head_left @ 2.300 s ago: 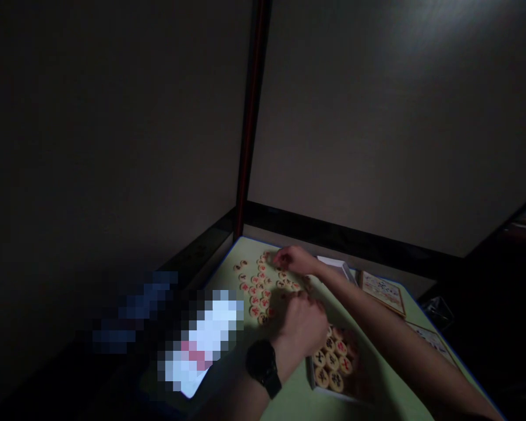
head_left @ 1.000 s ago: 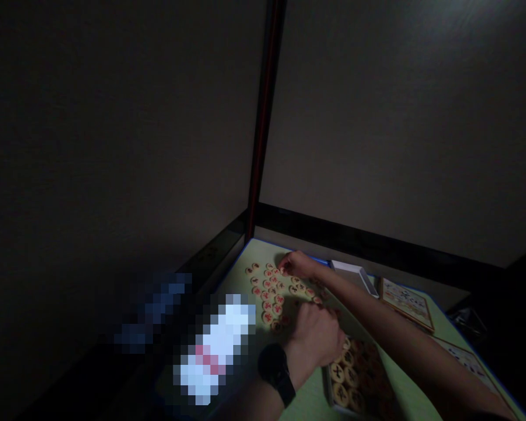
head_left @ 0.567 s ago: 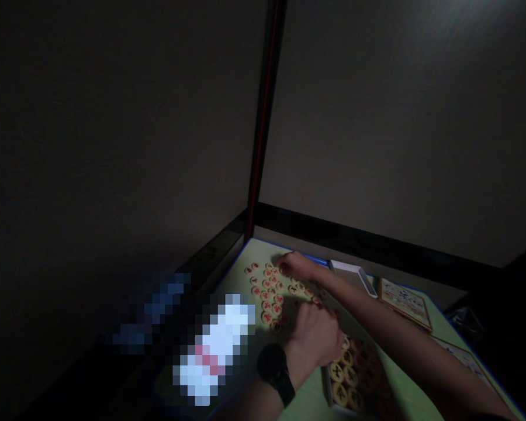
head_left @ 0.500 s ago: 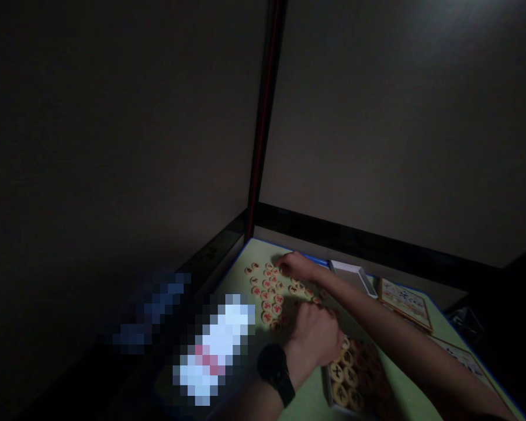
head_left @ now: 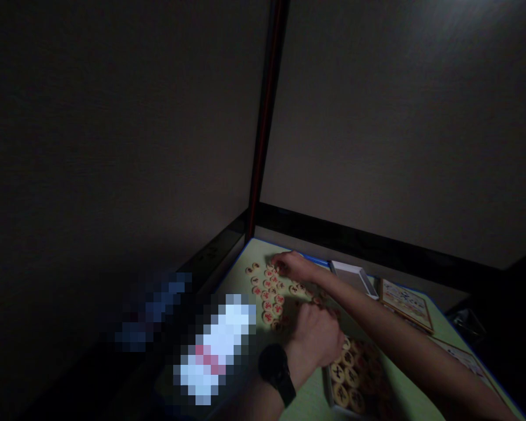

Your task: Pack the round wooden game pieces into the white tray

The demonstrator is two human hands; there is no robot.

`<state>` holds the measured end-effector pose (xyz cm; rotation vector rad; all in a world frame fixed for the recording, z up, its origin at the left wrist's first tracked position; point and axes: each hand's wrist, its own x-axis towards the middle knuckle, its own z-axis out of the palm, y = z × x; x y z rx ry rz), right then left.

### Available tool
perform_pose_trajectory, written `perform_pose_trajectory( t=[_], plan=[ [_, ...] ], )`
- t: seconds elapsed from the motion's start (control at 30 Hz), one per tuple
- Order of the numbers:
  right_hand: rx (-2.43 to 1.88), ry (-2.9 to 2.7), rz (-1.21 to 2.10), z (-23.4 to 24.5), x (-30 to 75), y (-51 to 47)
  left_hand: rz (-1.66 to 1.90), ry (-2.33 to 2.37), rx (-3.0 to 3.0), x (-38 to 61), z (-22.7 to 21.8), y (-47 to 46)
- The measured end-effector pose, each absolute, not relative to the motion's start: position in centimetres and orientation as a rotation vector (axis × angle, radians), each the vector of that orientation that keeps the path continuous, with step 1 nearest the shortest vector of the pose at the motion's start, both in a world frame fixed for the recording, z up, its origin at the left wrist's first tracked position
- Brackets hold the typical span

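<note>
Round wooden Chinese chess pieces (head_left: 267,305) with red or dark characters lie loosely on the pale green table (head_left: 309,389). At the far side of this group my right hand (head_left: 294,266) reaches down, its fingers bent together over the pieces; its fingertips are partly hidden. Closer in, my left hand (head_left: 318,332), with a black watch (head_left: 273,362) on the wrist, is curled beside the corner of an open box (head_left: 328,393). Its fingers face away, so what they hold does not show. Rows of larger-looking chess pieces (head_left: 341,394) fill the box, partly in shadow.
A white tray (head_left: 354,279), possibly a box lid, lies at the back. To its right are a framed printed box or board (head_left: 407,304) and another printed sheet (head_left: 462,356). A blurred-out bright object (head_left: 214,351) is at the left. Dark-trimmed walls meet behind the table.
My right hand has shifted slightly to the left over the far pieces. My left hand stays almost where it was by the box corner.
</note>
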<state>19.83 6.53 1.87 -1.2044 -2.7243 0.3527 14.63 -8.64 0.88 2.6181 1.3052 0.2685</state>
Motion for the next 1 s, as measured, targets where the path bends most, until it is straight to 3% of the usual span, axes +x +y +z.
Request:
perform_pose_trajectory(
  t=[0.33,0.63,1.0],
  plan=[
    [-1.196,-2.679,0.386,3.1,21.0,5.5,0.345,1.291,2.648,14.8,0.1,-8.5],
    [-1.217,-2.321,0.645,3.5,26.6,1.1,0.337,1.271,2.649,14.7,0.6,-8.4],
    [-1.432,-1.947,0.457,0.2,36.8,-10.0,0.438,1.425,2.721,14.0,0.7,-8.0]
  ],
)
